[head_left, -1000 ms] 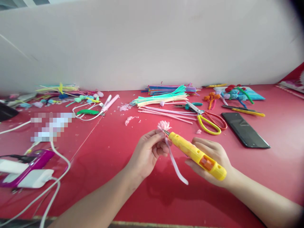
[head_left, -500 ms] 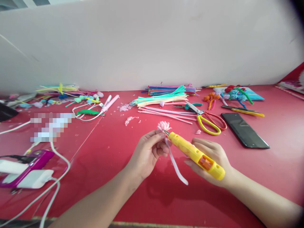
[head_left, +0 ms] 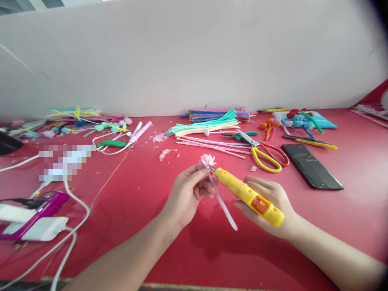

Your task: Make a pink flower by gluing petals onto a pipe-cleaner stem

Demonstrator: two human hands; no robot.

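Holding the pink flower [head_left: 207, 160] by its base, the left hand [head_left: 189, 188] has its thumb and fingertips pinched together, in the middle of the head view. The flower is above these fingertips, over the red table [head_left: 145, 182], and a pale pink strip [head_left: 226, 210] hangs down from below it, toward the near side. The right hand [head_left: 273, 200] is grasping a yellow tool [head_left: 247, 194], which is tilted, with its thick end near and to the right. Its metal tip [head_left: 213, 169] points to the underside of the flower; whether the two are touching, I cannot tell.

Farther on the table lie some loose pink stems [head_left: 212, 148], and behind them a bundle of green and cream stems [head_left: 209, 126]. Right of these stems, the scissors [head_left: 266, 163] with one yellow and one red handle lie beside the teal-handled pliers [head_left: 251, 133]. More to the right there is a black phone [head_left: 313, 166], and beyond it an orange stem figure [head_left: 269, 127]. On the left side, a pink styling iron [head_left: 142, 132] lies far, while a purple power strip [head_left: 56, 201] with white plugs is nearer, and white cables [head_left: 74, 230] run from there to the near edge.
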